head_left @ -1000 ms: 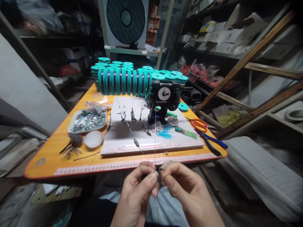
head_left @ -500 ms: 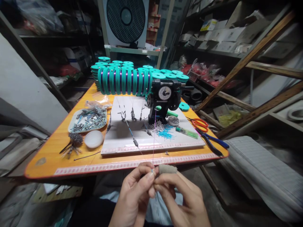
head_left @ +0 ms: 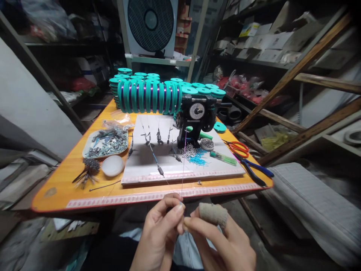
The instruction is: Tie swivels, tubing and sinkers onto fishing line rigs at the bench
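Observation:
My left hand is closed in a pinch on a thin purple fishing line. A tiny blue piece shows at its thumb tip. The line runs taut up to the black winding machine. Beside it, my right hand pinches thumb and finger together near the left fingertips; what lies between them is too small to make out. One right finger wears a grey cloth wrap. Both hands are in front of the table edge, above my lap.
Teal spools line the machine's shaft. On the white board lie rigs with sinkers, blue tubes and a bowl of metal bits. A parts tray, white dish and pliers sit around it.
My right hand has shifted slightly right and down, its wrapped finger lifting away from the left fingertips. My left hand keeps its pinch on the line.

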`<state>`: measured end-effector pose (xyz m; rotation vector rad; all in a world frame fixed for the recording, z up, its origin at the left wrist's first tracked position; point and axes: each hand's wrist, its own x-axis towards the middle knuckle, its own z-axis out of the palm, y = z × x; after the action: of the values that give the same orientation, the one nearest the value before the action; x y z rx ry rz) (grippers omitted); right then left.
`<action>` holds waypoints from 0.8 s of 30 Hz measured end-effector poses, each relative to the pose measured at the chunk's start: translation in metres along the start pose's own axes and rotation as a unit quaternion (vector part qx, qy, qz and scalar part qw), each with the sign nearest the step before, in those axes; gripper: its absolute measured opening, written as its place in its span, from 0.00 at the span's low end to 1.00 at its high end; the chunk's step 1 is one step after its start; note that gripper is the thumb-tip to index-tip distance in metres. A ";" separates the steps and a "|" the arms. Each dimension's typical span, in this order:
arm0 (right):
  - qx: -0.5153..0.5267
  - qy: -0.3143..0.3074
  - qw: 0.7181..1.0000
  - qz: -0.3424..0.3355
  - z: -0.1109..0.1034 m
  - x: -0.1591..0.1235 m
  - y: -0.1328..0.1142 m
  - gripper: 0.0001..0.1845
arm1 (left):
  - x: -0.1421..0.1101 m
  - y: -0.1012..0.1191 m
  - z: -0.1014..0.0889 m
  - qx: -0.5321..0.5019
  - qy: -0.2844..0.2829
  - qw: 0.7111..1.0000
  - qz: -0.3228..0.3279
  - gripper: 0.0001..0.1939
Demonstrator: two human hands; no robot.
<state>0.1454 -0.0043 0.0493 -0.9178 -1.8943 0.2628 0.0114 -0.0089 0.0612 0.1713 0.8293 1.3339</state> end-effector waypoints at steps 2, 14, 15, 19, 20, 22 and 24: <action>-0.003 -0.006 1.000 0.003 0.000 0.001 0.000 0.21 | 0.000 0.000 0.000 0.005 0.007 1.000 0.006 0.13; 0.285 -0.045 0.919 0.269 0.004 0.003 0.005 0.08 | 0.001 0.003 -0.001 -0.021 -0.017 1.000 -0.014 0.13; 0.304 -0.058 0.905 0.291 0.003 0.003 0.006 0.07 | 0.001 0.003 -0.002 -0.024 -0.017 0.999 -0.015 0.12; 0.290 -0.112 0.903 0.296 -0.001 0.003 0.009 0.10 | 0.002 0.003 -0.003 -0.046 -0.025 0.998 -0.027 0.13; 0.277 -0.121 0.910 0.284 -0.002 0.003 0.010 0.11 | 0.002 0.002 -0.004 -0.055 -0.026 0.998 -0.034 0.14; 0.261 -0.146 0.916 0.268 -0.003 0.006 0.013 0.12 | 0.003 0.002 -0.004 -0.065 -0.019 0.997 -0.045 0.15; 0.258 -0.159 0.911 0.280 -0.002 0.009 0.015 0.11 | 0.003 0.002 -0.005 -0.065 -0.001 0.997 -0.050 0.14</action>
<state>0.1521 0.0121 0.0483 -1.0662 -1.6635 1.2627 0.0073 -0.0074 0.0577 0.0280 0.7368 1.2891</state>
